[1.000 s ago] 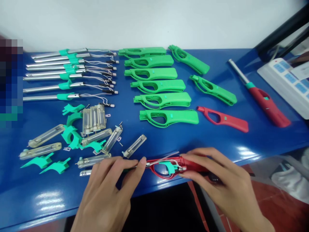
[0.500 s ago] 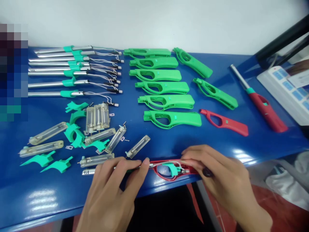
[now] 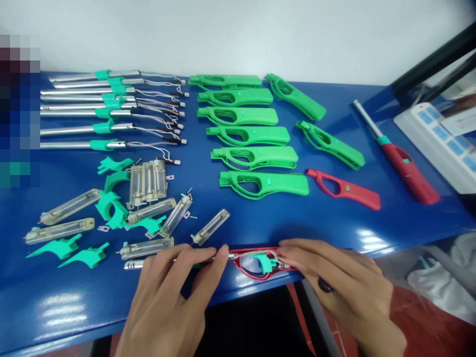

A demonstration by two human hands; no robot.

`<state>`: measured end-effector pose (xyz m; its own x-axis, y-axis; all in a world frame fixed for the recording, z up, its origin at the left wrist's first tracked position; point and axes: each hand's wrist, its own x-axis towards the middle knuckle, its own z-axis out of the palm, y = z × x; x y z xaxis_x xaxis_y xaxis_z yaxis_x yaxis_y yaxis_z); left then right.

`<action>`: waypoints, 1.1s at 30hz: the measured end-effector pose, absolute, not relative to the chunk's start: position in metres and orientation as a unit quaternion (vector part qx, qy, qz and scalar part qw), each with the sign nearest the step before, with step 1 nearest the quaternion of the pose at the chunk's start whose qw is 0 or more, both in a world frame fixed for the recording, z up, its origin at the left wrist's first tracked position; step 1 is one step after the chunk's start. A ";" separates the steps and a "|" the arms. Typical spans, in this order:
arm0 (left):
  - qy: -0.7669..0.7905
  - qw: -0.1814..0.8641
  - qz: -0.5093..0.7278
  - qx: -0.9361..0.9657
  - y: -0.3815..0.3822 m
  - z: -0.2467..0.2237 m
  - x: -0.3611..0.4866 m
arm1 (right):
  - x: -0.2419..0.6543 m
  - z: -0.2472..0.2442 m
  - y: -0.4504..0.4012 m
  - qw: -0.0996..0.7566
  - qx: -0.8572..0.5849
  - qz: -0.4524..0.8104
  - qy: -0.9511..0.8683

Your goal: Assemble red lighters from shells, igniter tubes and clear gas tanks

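Observation:
An open red lighter shell half lies at the table's front edge, with a teal trigger and thin white wires inside it. My left hand is closed, pinching the lighter's metal tube where it enters the shell's left end. On the shell's right end press the bent fingers of my right hand, hiding that part. A dark rounded end of something shows under my right palm; its kind is hidden.
Metal tubes with wires, clear fuel tanks and teal triggers lie on the left. Several green lighter shells fill the middle. Right of them are a red shell half, an assembled red lighter and a white tray.
The right hand has shifted slightly down and turned flatter over the shell's right end. The left hand keeps its pinch on the tube. The view has moved a little.

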<state>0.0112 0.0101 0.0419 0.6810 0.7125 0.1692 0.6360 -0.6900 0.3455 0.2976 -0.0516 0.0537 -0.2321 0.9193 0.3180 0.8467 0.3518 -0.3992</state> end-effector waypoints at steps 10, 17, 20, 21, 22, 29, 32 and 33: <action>0.382 0.088 0.157 0.906 0.002 0.041 0.014 | 0.315 0.064 -0.053 0.264 -0.664 0.032 -0.699; 0.425 0.094 0.296 0.850 0.013 0.055 0.018 | 0.320 0.048 -0.030 0.251 -0.672 -0.028 -0.696; 0.444 0.077 0.301 0.840 0.025 0.062 0.016 | 0.322 0.045 -0.032 0.280 -0.689 -0.068 -0.665; 0.451 0.067 0.300 0.838 0.028 0.064 0.017 | 0.324 0.045 -0.034 0.289 -0.694 -0.079 -0.655; 0.458 0.057 0.294 0.837 0.031 0.065 0.019 | 0.325 0.045 -0.036 0.298 -0.698 -0.091 -0.645; 0.446 0.082 0.198 0.869 0.043 0.064 0.040 | 0.324 0.050 -0.044 0.327 -0.699 -0.115 -0.626; 0.446 0.083 0.180 0.873 0.048 0.060 0.044 | 0.314 0.059 -0.043 0.350 -0.663 -0.088 -0.656; 0.444 0.083 0.183 0.873 0.048 0.060 0.045 | 0.310 0.062 -0.043 0.356 -0.651 -0.072 -0.667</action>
<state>0.0450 0.0479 0.0604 0.5384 0.8062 0.2454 0.7453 -0.5914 0.3077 0.3099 -0.0431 0.0618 0.1005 0.8170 0.5678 0.9194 0.1419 -0.3669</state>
